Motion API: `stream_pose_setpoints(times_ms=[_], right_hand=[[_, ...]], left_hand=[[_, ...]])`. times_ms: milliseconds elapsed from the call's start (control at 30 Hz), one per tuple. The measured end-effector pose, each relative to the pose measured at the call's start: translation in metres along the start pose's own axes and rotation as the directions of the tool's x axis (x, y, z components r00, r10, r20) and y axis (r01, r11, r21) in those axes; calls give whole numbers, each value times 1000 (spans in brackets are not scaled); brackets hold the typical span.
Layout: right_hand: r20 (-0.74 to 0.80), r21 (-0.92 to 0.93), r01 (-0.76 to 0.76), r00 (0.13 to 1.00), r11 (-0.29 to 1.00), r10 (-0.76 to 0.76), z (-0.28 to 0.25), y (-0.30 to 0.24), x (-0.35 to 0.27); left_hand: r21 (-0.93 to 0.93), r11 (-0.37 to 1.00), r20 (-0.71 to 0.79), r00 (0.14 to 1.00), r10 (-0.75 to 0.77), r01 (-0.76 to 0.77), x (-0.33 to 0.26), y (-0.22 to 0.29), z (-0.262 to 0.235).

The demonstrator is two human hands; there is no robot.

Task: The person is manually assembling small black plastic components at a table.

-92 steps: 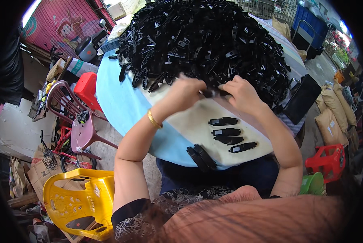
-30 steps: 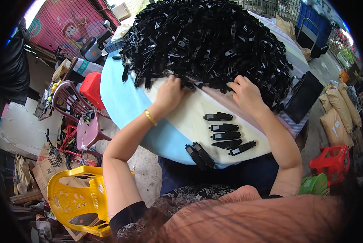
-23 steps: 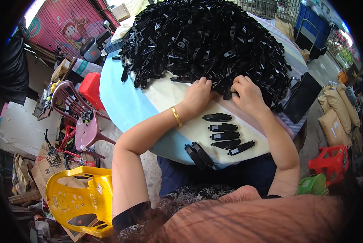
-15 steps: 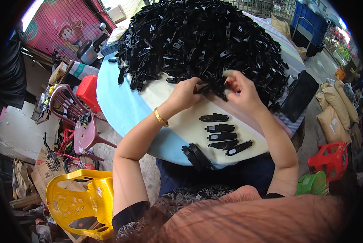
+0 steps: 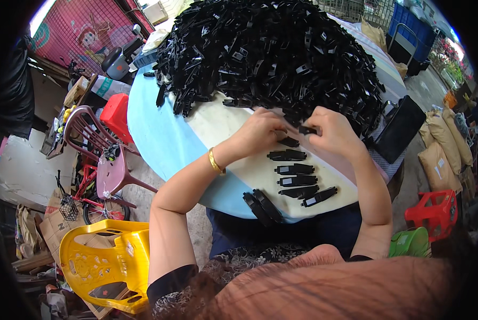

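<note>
My left hand [image 5: 256, 133], a gold bangle on its wrist, is closed with the fingers on a small black plastic part [image 5: 289, 142] at the table's middle. Beside it, my right hand [image 5: 335, 134] pinches another black plastic piece [image 5: 306, 130] between thumb and fingers. Just nearer to me lies a loose column of several long, flat black parts [image 5: 296, 181], some with a pale grey patch. Two more black parts [image 5: 263, 207] lie side by side at the near table edge. Beyond both hands rises a large heap of similar black parts [image 5: 271, 58].
A striped cloth covers the round table [image 5: 151, 128]. A black rectangular tray-like object [image 5: 399, 130] lies at its right edge. Around it stand a yellow chair [image 5: 103, 266], a pink chair [image 5: 113, 176], a red stool [image 5: 432, 216], a green bucket [image 5: 411, 242] and brown sacks [image 5: 439, 165].
Both hands have drawn slightly nearer to me from the heap's edge. A black part now shows under my left fingers, and another is pinched in my right hand.
</note>
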State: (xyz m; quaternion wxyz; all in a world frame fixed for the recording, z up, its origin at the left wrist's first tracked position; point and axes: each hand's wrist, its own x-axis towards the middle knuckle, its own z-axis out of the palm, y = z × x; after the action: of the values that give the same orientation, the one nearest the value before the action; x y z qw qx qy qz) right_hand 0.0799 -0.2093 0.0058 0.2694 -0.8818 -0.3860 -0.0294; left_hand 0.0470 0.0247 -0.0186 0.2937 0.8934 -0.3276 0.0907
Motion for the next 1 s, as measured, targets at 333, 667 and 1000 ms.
stream_pose_setpoints(times_ms=[333, 667, 1000], right_hand=[[-20, -88, 162, 986, 983, -164, 14, -12, -5], [21, 56, 240, 970, 969, -241, 26, 1, 4], [-207, -104, -28, 978, 994, 6, 8, 9, 6]], left_hand=[[-59, 974, 93, 973, -211, 217, -7, -4, -8], [-116, 962, 126, 964, -234, 248, -3, 11, -1], [467, 797, -267, 920, -287, 384, -15, -60, -39]])
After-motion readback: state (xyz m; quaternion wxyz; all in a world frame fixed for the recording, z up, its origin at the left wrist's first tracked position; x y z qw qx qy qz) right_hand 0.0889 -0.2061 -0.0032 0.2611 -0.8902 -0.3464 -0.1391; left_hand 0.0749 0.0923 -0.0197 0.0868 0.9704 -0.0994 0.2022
